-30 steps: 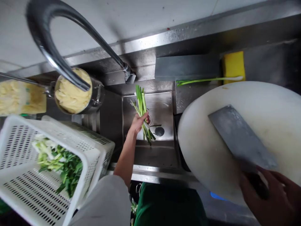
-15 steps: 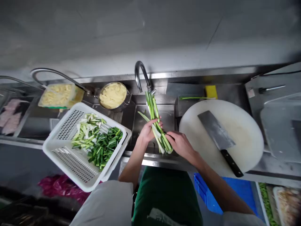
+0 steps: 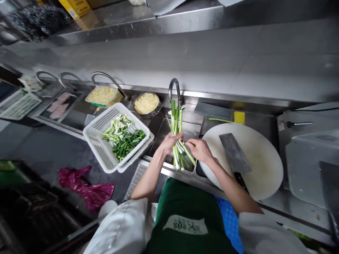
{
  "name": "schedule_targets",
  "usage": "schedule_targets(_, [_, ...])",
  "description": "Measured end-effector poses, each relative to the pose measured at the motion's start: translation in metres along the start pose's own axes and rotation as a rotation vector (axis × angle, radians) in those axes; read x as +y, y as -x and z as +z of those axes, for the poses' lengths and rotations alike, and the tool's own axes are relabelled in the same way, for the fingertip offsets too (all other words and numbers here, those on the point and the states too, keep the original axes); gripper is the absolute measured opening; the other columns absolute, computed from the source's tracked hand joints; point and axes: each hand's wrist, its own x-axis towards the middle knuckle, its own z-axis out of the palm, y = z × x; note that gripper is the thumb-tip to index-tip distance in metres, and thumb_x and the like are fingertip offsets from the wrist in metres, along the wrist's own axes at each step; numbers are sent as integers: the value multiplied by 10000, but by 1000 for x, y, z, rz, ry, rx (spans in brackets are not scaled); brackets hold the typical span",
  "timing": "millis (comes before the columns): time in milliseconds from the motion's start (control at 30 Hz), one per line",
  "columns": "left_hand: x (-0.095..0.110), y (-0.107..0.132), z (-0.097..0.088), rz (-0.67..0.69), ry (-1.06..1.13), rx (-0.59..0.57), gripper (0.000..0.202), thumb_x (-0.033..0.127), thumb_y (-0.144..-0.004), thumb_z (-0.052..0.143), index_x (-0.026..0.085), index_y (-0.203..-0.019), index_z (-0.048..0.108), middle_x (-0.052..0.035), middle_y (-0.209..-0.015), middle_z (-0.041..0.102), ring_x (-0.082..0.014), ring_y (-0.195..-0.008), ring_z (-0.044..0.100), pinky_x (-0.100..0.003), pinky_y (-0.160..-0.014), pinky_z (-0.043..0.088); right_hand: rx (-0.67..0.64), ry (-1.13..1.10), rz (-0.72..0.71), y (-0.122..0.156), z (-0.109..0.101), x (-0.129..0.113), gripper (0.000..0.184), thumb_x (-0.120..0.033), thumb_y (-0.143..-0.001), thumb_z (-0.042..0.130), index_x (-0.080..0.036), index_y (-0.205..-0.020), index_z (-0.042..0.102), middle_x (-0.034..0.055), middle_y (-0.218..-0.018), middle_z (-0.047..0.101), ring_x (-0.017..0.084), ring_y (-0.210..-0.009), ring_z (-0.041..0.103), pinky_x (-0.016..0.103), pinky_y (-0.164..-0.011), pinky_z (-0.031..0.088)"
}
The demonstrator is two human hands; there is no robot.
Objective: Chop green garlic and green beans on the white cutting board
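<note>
My left hand (image 3: 169,144) is wrapped round a bunch of scallions (image 3: 174,120), held over the sink (image 3: 190,131) below the faucet (image 3: 174,84). The white root ends hang toward me and the cut green ends point at the faucet. At the bunch's right side, my right hand (image 3: 199,150) pinches a scallion, with a bit of green showing at its fingertips. Chopped scallions (image 3: 127,143), white and green, lie in a white perforated basket (image 3: 91,128) to the left. On the right, a cleaver (image 3: 234,151) lies on a round white cutting board (image 3: 265,155), its handle partly behind my right forearm.
Behind the basket stand a pot of pale yellow slices (image 3: 146,103) and a tub of similar pieces (image 3: 102,95). A single scallion (image 3: 219,120) and a yellow block (image 3: 239,117) lie behind the board. A pink plastic bag (image 3: 84,187) is on the floor.
The view has tilted up and swung left, bringing in a shelf and more sinks. Both hands stay at the scallion bunch, and the stalks at its lower end are spread differently.
</note>
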Motion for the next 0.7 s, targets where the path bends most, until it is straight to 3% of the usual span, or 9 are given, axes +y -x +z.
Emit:
schedule_targets(100, [-9, 5, 9, 0, 38, 48, 420, 341, -697, 921, 146, -684, 548, 40, -599, 549, -112, -536, 607, -242, -533, 524, -132, 21, 10, 7, -14, 2, 238, -264, -972, 517, -211, -877, 729, 30, -777, 717, 185, -702, 605, 286, -674, 405])
schedule_targets(267, [-28, 12, 18, 89, 230, 277, 366, 261, -728, 903, 141, -747, 557, 29, -640, 594, -108, -577, 624, -238, -578, 543, 85, 278, -124, 39, -21, -18, 251, -282, -1023, 465, -179, -1096, 682, 129, -1063, 710, 261, -999, 616, 369, -895, 433])
schedule_targets(333, [-32, 15, 22, 124, 310, 329, 366, 299, -757, 890, 158, -792, 553, 59, -606, 555, -91, -555, 596, -237, -606, 549, 2, 326, -149, 52, -15, -25, 280, -360, -1038, 467, -176, -1037, 678, 132, -987, 710, 260, -936, 629, 367, -863, 441])
schedule_targets(400, [-34, 19, 25, 134, 356, 297, 372, 368, -778, 875, 178, -885, 574, 79, -597, 519, -97, -573, 602, -258, -653, 567, -88, 350, -120, 59, -6, -29, 310, -385, -1050, 450, -167, -1035, 671, 127, -929, 714, 249, -863, 642, 350, -811, 444])
schedule_targets(533, [-33, 26, 25, 140, 346, 183, 397, 460, -837, 804, 201, -1071, 614, 54, -671, 554, -144, -675, 663, -300, -704, 588, -84, 303, -48, 59, 4, -26, 334, -319, -1075, 369, -159, -1081, 662, 135, -978, 723, 245, -901, 659, 329, -791, 433])
schedule_targets(633, [-35, 29, 22, 116, 320, 164, 331, 366, -867, 755, 175, -1109, 634, 5, -768, 623, -169, -733, 694, -311, -717, 594, -77, 165, 26, 55, 9, -18, 254, -309, -1046, 432, -195, -1091, 655, 104, -982, 733, 236, -881, 666, 313, -742, 425])
schedule_targets(700, [-38, 31, 20, 113, 288, 159, 329, 243, -807, 769, 154, -1097, 640, -20, -819, 654, -185, -769, 709, -315, -729, 596, -91, 21, 82, 50, 15, -9, 200, -316, -1012, 480, -213, -1059, 645, 75, -928, 735, 218, -813, 661, 306, -717, 424])
